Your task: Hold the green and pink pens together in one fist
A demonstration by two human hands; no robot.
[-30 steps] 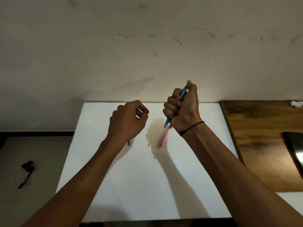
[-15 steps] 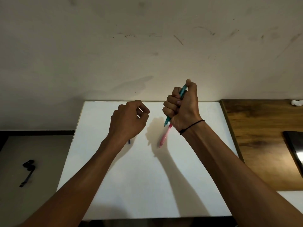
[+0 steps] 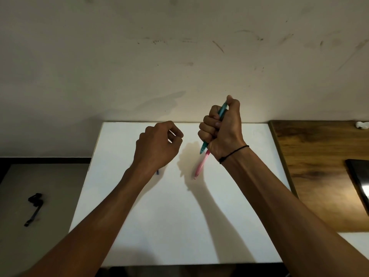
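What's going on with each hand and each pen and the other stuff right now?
right hand: fist gripping the teal pen
teal pen: held upright-tilted, tip down
pink pen: lying on the white board, partly behind the right hand
left hand: fingers curled, nothing seen in it
blue pen: mostly hidden under the left wrist
white board: lying flat

No readable text, label, brand, number or sign shows anywhere.
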